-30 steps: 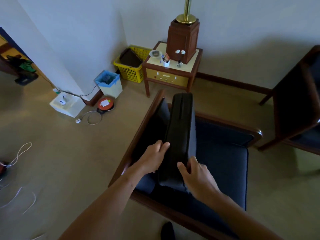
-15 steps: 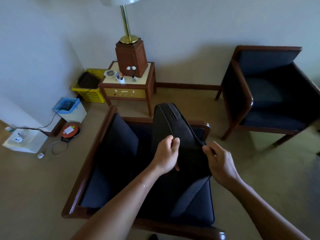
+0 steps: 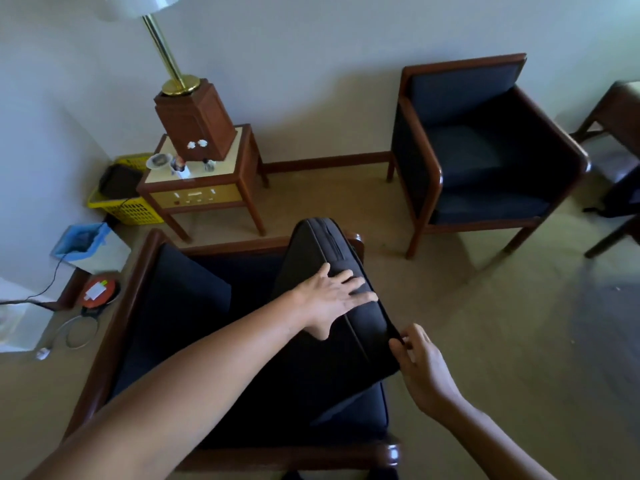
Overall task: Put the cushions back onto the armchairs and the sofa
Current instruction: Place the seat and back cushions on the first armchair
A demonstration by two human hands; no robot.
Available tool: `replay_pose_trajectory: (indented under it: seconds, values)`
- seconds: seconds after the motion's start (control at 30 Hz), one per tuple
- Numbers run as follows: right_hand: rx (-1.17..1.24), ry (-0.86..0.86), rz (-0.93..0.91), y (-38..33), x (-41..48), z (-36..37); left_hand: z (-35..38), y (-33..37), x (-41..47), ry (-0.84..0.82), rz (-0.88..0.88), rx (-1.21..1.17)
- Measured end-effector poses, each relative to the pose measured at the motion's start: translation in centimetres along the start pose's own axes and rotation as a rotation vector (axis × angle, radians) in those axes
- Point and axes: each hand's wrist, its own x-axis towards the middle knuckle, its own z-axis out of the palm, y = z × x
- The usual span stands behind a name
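The cushion (image 3: 332,306) is a dark, thick slab standing on edge inside the near armchair (image 3: 138,306), tilted so its upper edge leans over toward the chair's right side, where it rests on the wooden armrest. Its lower part sits on the navy seat pad (image 3: 363,407), and a zip seam runs along the narrow upper face I am looking down on.

My left hand (image 3: 332,299) lies flat on that upper face, fingers spread wide and palm down; it presses on the cushion, the thumb tucked down the near side, nothing closed in its grip. My right hand (image 3: 422,365) is at the cushion's near right corner, thumb and fingertips pinched together on the corner edge of the fabric, the rest of the hand loosely curled.

Beyond the near armchair stands a small wooden side table (image 3: 207,188) carrying a lamp (image 3: 194,116) with a boxy brown base and a brass stem, plus a few small items I cannot make out. To the left of the table, against the wall, is a yellow basket (image 3: 131,209), and nearer to me a bin with a blue liner (image 3: 83,244). An orange cable reel (image 3: 98,291) lies on the carpet beside the chair's left arm.

A second armchair (image 3: 485,150) stands against the far wall on the right, well apart from the near one, with its navy seat and back cushions in place.
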Motion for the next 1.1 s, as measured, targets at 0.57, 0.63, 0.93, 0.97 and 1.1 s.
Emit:
replay_pose_trajectory:
  seconds: [0.57,0.63,0.93,0.97,1.1]
  values:
    - [0.276,0.465,0.095,-3.7,1.3,6.9,-1.3,-4.8,1.3,0.156,0.036,-0.056]
    - [0.213,0.467,-0.043,-6.0,2.9,6.4,-1.2,-7.5,-1.7,0.243,-0.047,-0.141]
    - [-0.162,0.211,-0.645,-17.3,7.8,6.3,6.1,-10.9,-14.1,0.64,-0.447,-0.858]
    - [-0.21,0.166,-0.67,-17.8,8.1,7.1,7.6,-10.5,-14.6,0.676,-0.476,-0.945]
    - [-0.33,-0.018,-0.672,-17.0,9.3,11.5,14.6,-8.2,-14.5,0.697,-0.578,-1.224]
